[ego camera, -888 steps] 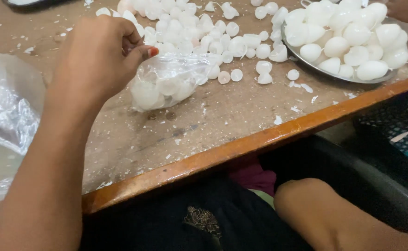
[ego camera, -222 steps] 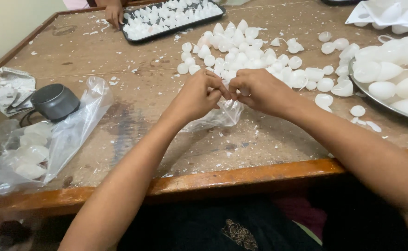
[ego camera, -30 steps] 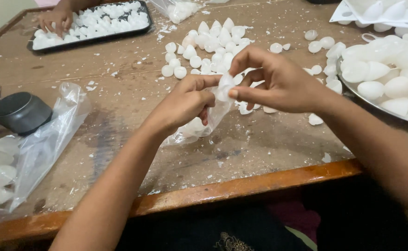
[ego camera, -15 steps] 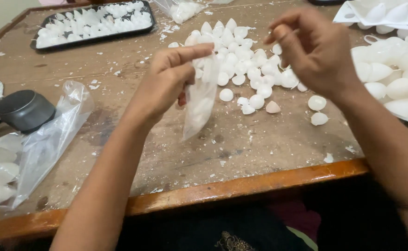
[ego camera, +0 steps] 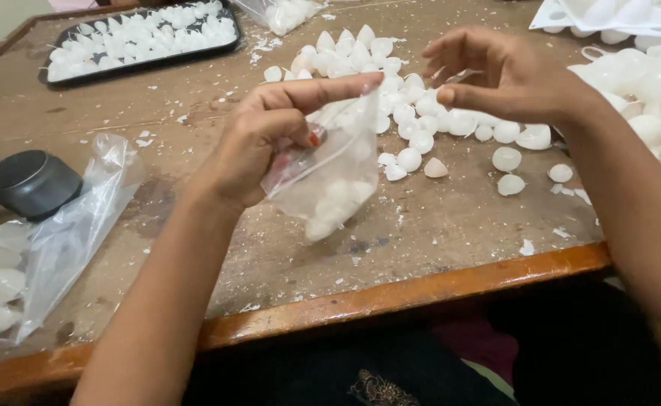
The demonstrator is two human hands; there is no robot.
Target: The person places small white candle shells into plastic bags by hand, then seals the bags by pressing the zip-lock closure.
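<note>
One small clear bag (ego camera: 329,180), holding a few white shells, hangs at the frame's centre, pinched at its top edge by the left hand (ego camera: 270,139) between thumb and forefinger. The right hand (ego camera: 507,75), upper right, hovers half-curled over the loose shell pile (ego camera: 390,98), its fingers parted and holding nothing I can see. With only one corner gripped, the bag could tilt and spill, I judge. One black tray (ego camera: 138,37) of shells sits upper left, one larger bag (ego camera: 52,240) at lower left and one dark round object (ego camera: 29,184) beside it; the loose shells are too many to count.
</note>
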